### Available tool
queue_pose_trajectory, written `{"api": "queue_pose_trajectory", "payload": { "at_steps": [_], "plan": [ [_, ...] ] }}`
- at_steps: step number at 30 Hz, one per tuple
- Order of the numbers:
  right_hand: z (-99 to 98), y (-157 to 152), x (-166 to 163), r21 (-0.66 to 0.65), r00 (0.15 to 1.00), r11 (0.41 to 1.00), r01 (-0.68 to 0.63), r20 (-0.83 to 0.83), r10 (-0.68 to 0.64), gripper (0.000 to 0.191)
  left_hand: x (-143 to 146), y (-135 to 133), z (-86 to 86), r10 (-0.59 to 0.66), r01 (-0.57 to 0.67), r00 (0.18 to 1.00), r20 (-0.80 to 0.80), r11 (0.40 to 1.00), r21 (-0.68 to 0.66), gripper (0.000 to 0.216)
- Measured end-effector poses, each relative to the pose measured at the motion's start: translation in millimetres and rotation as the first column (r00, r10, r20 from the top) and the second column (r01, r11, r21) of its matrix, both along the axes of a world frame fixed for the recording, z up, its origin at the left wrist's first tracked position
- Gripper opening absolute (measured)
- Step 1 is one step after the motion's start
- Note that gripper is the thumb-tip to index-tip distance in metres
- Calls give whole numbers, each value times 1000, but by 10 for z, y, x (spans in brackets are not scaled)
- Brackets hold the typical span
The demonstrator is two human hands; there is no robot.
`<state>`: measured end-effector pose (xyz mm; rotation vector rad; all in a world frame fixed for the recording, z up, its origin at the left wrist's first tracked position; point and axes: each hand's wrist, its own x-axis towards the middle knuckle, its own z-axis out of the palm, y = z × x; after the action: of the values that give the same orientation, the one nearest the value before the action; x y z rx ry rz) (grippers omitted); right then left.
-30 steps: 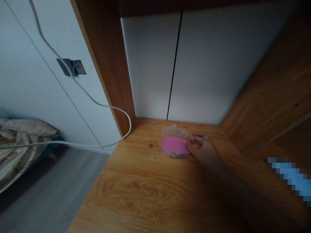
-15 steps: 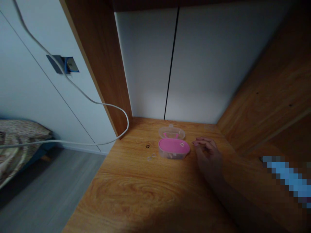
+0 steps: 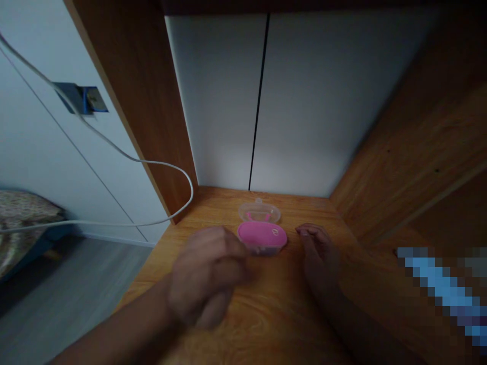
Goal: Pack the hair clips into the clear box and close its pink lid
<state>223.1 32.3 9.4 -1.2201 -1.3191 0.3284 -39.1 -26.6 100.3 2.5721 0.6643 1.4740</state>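
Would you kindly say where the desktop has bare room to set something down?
Bare desktop shows in front of the pink box, between the left hand and right hand, and at the back right, between the clear lid, white back panel and wooden side panel. Beside the box it is crowded by hands; the left hides desktop.

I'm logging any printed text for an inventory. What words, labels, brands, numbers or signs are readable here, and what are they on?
None: no text can be read.
Pink-topped container: no lettering discernible; the pale loops on its pink top form no readable mark.
Clear lid: no lettering discernible.
Wall opening: too small and dim for any marking.
Blue patch at right: pixelated, unreadable.
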Motion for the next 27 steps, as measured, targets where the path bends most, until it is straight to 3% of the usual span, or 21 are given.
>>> {"api": "queue_pose_trajectory", "payload": {
  "at_steps": [2,4,7,9,13,19,27],
  "plan": [
    [10,-23,-7,8,1000,1000,-14,-6,14,20,-93,356,-156,32,-36,997,67,998,59,19],
    [12,-40,-12,7,1000,1000,-27,-13,27,19,-214,614,-381,132,-131,991,36,991,-23,19],
    [4,-57,-9,-1,999,999,-40,-18,40,18,-348,783,-662,106,-161,959,-262,968,-195,17],
    [-1,-67,-1,-8,999,999,-50,-19,50,18,-378,798,-747,82,-197,918,-388,944,-266,13],
    [1,-87,17,-55,995,994,-98,8,99,17,-353,773,-760,104,-269,887,-449,908,-322,11],
    [4,-100,20,-85,991,988,-128,27,131,16,-331,775,-779,77,-264,903,-422,875,-407,2],
    [6,-73,37,-92,989,987,-128,68,135,18,-468,817,-749,65,-232,914,-399,892,-388,12]
  ]
}}
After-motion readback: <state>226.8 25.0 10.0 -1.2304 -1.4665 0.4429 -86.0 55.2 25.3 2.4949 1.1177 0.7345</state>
